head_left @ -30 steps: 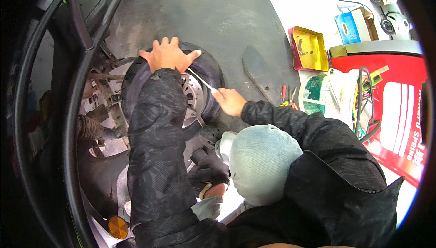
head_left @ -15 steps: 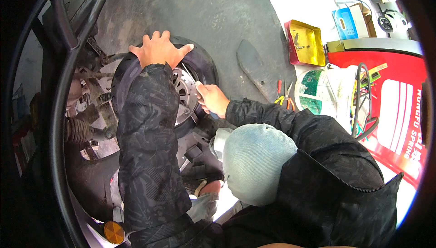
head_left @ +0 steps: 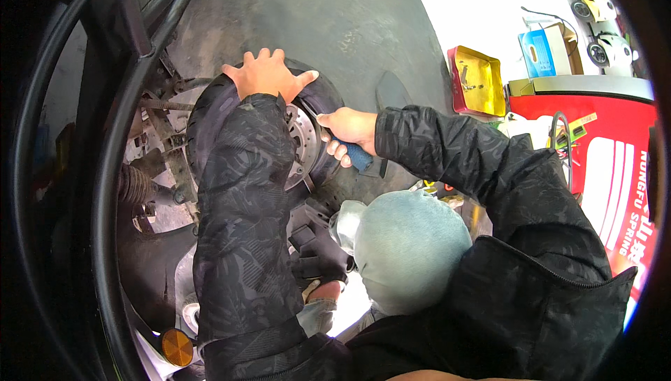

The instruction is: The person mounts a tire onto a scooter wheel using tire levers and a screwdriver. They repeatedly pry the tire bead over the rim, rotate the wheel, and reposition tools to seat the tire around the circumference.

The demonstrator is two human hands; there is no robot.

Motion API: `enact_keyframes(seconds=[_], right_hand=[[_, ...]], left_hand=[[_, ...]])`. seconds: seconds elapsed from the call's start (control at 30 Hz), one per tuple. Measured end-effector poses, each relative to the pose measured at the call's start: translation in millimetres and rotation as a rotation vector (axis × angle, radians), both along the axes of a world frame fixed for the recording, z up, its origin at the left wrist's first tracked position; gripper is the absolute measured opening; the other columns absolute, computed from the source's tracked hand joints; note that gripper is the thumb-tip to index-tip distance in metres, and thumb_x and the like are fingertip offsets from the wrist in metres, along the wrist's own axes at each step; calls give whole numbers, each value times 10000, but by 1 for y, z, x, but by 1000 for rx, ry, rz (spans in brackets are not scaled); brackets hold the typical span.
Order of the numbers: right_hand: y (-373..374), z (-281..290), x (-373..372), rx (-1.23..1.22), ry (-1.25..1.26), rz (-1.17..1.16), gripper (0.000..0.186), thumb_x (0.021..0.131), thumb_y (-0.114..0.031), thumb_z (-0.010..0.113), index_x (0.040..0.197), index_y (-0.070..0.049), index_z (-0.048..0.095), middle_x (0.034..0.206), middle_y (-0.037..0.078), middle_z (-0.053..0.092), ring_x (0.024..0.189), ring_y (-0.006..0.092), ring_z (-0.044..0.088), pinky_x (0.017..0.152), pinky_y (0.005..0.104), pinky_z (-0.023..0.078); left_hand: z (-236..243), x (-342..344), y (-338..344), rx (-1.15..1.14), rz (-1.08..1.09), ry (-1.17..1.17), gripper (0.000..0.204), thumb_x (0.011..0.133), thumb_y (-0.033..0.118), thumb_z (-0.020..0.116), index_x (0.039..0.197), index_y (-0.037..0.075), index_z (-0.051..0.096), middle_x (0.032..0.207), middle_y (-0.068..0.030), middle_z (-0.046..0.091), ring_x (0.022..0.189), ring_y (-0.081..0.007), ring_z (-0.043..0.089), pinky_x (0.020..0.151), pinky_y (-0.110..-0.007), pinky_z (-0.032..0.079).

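Observation:
A black scooter tyre (head_left: 222, 112) on its wheel stands beside the vehicle's frame, with a drilled silver brake disc (head_left: 302, 145) at the hub. My left hand (head_left: 268, 77) presses on the tyre's top, fingers spread. Closed round the blue handle (head_left: 361, 159) of a tool is my right hand (head_left: 351, 128), thumb pointing toward the rim. A thin metal shaft seems to run from that hand to the gap between tyre and rim; its tip is hard to make out. My left sleeve hides part of the wheel.
A black tubular guard (head_left: 105, 171) curves along the left, near an orange reflector (head_left: 177, 347). To the right are a red-and-yellow tin (head_left: 478, 81) with small metal parts, a blue box (head_left: 537, 54) and a red cabinet (head_left: 629, 112). My denim-covered knee (head_left: 412, 248) is close to the wheel.
My right hand has shifted up and right, its elbow raised, and the blue handle now shows clearly. The left hand keeps its place on the tyre. The whole view has shifted slightly.

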State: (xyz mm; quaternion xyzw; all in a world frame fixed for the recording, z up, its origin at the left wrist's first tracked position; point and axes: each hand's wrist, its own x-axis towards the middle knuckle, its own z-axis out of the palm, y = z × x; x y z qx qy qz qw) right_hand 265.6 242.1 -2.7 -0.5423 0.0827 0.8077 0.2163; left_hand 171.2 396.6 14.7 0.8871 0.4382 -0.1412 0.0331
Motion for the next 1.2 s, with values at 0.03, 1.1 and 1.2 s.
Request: enact_keyframes(seconds=[0.03, 1.1, 1.2], right_hand=[[4, 2, 3, -16, 49, 0, 444, 1128, -471, 360, 859, -128, 446, 669, -38, 369, 526, 95, 333, 486, 292, 336], [121, 10, 115, -33, 36, 977, 399, 1113, -489, 483, 990, -114, 541, 661, -91, 313, 480, 10, 296, 444, 225, 295], [115, 35, 80, 225, -468, 1461, 448, 1100, -412, 521, 884, -31, 615, 707, -3, 568, 552, 150, 567, 510, 327, 462]], left_hand=[[-1, 0, 1, 2, -5, 1, 817, 832, 808, 639, 1366, 190, 666, 1369, 10, 656, 1318, -237, 559, 1094, -689, 348], [-13, -5, 4, 56, -55, -56, 739, 851, 759, 661, 1328, 195, 689, 1376, -17, 652, 1337, -248, 546, 1114, -608, 367], [-19, -18, 3, 111, -100, -300, 671, 885, 662, 686, 1347, 175, 683, 1417, -84, 615, 1392, -283, 492, 1197, -580, 286]])
